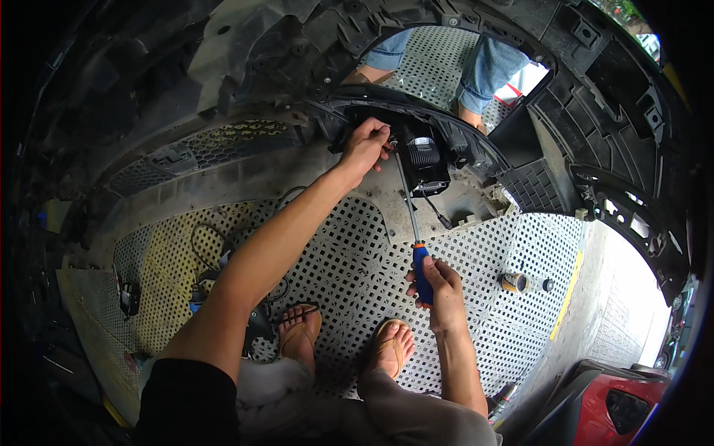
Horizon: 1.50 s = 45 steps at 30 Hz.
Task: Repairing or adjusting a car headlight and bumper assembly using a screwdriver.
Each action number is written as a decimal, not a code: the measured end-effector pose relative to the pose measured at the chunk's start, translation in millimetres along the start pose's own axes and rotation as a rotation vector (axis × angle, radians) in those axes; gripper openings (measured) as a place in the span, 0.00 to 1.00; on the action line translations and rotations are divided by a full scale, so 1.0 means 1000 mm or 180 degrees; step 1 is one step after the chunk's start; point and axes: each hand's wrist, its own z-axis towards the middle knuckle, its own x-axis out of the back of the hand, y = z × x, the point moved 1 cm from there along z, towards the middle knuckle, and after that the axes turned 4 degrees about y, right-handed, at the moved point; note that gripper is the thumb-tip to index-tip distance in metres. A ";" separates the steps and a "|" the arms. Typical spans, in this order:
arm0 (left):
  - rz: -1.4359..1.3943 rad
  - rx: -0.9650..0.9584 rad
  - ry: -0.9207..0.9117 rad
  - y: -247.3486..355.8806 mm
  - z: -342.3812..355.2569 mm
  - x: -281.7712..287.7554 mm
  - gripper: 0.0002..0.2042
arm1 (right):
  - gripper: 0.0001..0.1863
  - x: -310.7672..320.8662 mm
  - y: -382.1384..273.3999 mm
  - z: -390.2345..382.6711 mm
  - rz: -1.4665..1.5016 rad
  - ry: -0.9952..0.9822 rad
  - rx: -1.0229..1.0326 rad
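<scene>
My left hand (366, 149) has its fingers closed at a small metal fitting (394, 143), beside the upper end of the screwdriver's long shaft (407, 195); what exactly the fingertips hold is too small to make out. My right hand (440, 291) grips the screwdriver's blue and orange handle (422, 269), lower down. The shaft runs up along a black finned housing (424, 157), which sits inside a large black plastic moulded panel (543, 182) like a vehicle bumper. A short cable with a connector (443, 220) hangs below the housing, over a dusty lower flange (480, 197).
A person's denim-clad legs (483, 74) show through the panel's opening. My sandalled feet rest on a perforated mat (349, 267). Looped cables and tools (208, 249) lie at left, a cup (515, 282) and small round cap (548, 285) at right. A red car part (610, 394) is lower right.
</scene>
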 end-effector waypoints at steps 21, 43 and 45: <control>0.0088 0.0224 0.0241 0.002 0.001 -0.006 0.09 | 0.19 0.001 -0.001 0.003 0.1087 -0.0451 -0.0059; 0.0009 0.0232 0.0132 -0.001 0.015 0.010 0.11 | 0.20 -0.014 0.008 0.007 0.1819 -0.0883 -0.0030; 0.0019 0.0260 0.0118 0.000 0.013 0.007 0.11 | 0.21 -0.020 0.006 -0.001 0.0245 -0.0134 0.0751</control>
